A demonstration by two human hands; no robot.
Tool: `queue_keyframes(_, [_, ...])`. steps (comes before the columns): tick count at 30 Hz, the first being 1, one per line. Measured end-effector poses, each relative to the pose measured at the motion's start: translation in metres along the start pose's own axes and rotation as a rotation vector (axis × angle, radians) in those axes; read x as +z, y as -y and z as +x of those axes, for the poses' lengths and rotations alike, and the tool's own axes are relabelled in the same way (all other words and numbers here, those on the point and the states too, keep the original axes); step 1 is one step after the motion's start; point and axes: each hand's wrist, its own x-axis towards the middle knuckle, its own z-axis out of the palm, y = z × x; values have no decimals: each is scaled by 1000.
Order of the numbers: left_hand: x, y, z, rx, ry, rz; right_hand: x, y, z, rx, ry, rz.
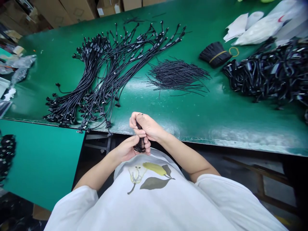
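A coiled black cable (139,147) is gripped between my two hands, just off the table's front edge and close to my shirt. My left hand (130,148) is closed around its lower part. Above it, my right hand (146,126) pinches the upper part of the cable bundle, fingers curled. Much of the cable is hidden by my fingers. Beyond my hands lies a heap of thin black twist ties (178,75). To its left spreads a large pile of loose black cables (86,77) with connectors at both ends.
On the right are a bundle of black ties (215,54) with a yellow band, a heap of coiled black cables (271,72) and white plastic bags (262,29). Cardboard boxes (77,12) stand behind the green table (216,118). A lower green surface (43,163) adjoins at left.
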Motion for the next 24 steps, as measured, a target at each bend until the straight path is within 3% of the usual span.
queue_keyframes(8, [6, -6, 6, 38, -32, -131, -3, 11, 5, -121, -73, 189])
queue_keyframes(12, [8, -2, 13, 29, -36, -91, -6, 14, 6, -115, -42, 79])
queue_keyframes(15, [2, -2, 16, 71, -113, 45, -18, 18, -3, -227, -226, -362])
queue_keyframes(17, [-5, -7, 17, 104, -182, 208, -30, 22, -15, -450, -336, -876])
queue_keyframes(18, [-8, -10, 17, 120, -214, 291, -35, 24, -22, -579, -306, -1156])
queue_keyframes(20, [-12, -18, 18, 131, -250, 426, -43, 27, -39, -765, -67, -1651])
queue_keyframes(22, [-14, -25, 19, 84, -241, 519, -47, 25, -53, -815, 195, -1981])
queue_keyframes(24, [-14, -29, 21, -6, -180, 625, -49, 21, -62, -775, 286, -2176])
